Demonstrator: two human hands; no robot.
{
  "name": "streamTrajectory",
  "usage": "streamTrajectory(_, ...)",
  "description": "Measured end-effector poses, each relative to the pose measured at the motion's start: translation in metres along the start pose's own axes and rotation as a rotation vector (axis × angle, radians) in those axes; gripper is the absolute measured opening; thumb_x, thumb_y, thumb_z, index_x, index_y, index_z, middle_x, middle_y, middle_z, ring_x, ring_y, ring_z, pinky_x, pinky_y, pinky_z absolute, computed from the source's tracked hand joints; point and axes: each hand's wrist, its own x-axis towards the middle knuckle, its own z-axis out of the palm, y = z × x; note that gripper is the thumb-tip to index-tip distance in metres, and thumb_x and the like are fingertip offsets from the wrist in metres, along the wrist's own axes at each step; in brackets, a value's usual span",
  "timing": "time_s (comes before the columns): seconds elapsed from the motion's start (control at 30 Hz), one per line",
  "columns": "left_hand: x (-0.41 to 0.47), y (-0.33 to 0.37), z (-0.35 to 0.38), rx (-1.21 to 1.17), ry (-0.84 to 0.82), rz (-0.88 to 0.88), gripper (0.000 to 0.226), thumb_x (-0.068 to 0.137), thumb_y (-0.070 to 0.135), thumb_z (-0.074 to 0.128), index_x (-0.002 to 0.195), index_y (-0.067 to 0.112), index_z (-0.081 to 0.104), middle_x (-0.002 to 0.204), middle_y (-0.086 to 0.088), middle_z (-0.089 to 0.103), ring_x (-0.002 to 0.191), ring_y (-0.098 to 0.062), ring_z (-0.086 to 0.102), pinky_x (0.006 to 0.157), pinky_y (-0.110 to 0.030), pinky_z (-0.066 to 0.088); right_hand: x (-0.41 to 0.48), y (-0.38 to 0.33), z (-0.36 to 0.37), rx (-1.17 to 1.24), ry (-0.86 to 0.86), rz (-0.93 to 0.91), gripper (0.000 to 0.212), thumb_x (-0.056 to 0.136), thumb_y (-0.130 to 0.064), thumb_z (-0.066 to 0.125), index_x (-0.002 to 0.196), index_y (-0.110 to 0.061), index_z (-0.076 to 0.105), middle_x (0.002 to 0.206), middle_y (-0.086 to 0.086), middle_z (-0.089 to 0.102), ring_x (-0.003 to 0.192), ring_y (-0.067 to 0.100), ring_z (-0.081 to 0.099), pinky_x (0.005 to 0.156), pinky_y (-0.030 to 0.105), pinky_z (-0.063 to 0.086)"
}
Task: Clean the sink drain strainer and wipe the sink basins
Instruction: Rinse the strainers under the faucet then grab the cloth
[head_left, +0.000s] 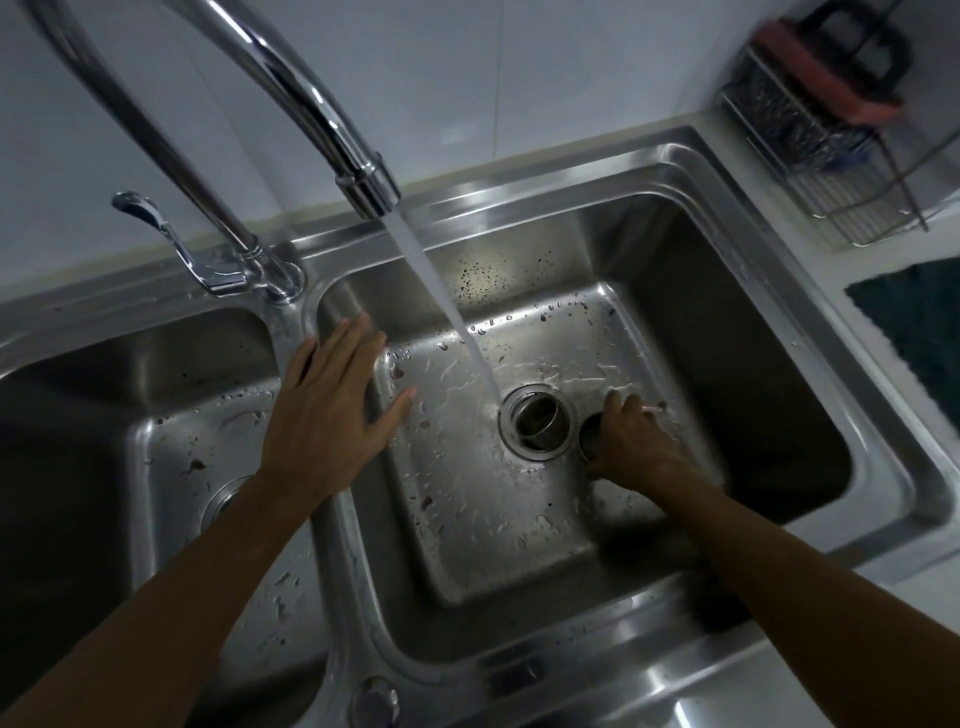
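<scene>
Water runs from the chrome faucet (363, 176) into the right steel basin (519, 493), landing at the rim of the open drain (537, 421). My right hand (631, 441) is down on the basin floor just right of the drain, fingers closed around a small round metal strainer cup (589, 439), mostly hidden by the hand. My left hand (332, 410) rests flat, fingers spread, on the divider between the two basins. The left basin (156, 415) has its own drain (223, 501), partly covered by my forearm.
The faucet lever (156, 228) stands at the back of the divider. A wire rack (826, 150) with a reddish item sits on the counter at the back right. A dark mat (919, 332) lies on the counter at the right. Dark specks dot both basins.
</scene>
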Motion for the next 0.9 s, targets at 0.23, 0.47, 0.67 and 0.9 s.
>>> streamTrajectory(0.23, -0.001, 0.000, 0.001, -0.001, 0.018, 0.002, 0.078, 0.100, 0.064, 0.038, 0.154, 0.009, 0.044, 0.167, -0.012, 0.035, 0.156, -0.026, 0.030, 0.128, -0.053, 0.021, 0.008, -0.031, 0.000, -0.355, 0.229, -0.381, 0.080, 0.083, -0.058, 0.068, 0.148, -0.029, 0.031, 0.150, 0.017, 0.036, 0.136, 0.039, 0.038, 0.113, 0.052, 0.036)
streamTrajectory(0.47, 0.000, -0.001, 0.002, 0.008, 0.042, 0.007, 0.072, 0.101, 0.062, 0.043, 0.152, 0.010, 0.048, 0.165, -0.011, 0.038, 0.155, -0.026, 0.033, 0.127, -0.053, 0.023, 0.012, -0.050, 0.016, -0.294, 0.207, -0.366, 0.036, 0.096, -0.038, 0.060, 0.125, -0.018, 0.067, 0.142, 0.014, 0.048, 0.128, 0.032, 0.048, 0.106, 0.048, 0.047)
streamTrajectory(0.67, 0.000, -0.003, 0.003, -0.001, 0.047, 0.003, 0.072, 0.100, 0.062, 0.043, 0.152, 0.012, 0.048, 0.165, -0.011, 0.038, 0.155, -0.026, 0.033, 0.126, -0.055, 0.025, 0.005, -0.078, 0.011, 0.695, 0.009, -0.119, 0.036, 0.084, -0.040, 0.076, 0.085, -0.004, 0.075, 0.087, 0.016, 0.073, 0.084, 0.029, 0.071, 0.078, 0.045, 0.060)
streamTrajectory(0.9, 0.001, -0.004, 0.005, 0.001, 0.052, 0.003, 0.072, 0.100, 0.062, 0.044, 0.151, 0.011, 0.048, 0.165, -0.011, 0.037, 0.154, -0.027, 0.034, 0.124, -0.056, 0.027, 0.004, -0.075, -0.008, 2.014, -0.657, 0.520, 0.059, 0.090, -0.037, 0.072, 0.131, 0.001, 0.054, 0.132, 0.025, 0.056, 0.108, 0.035, 0.065, 0.082, 0.047, 0.060)
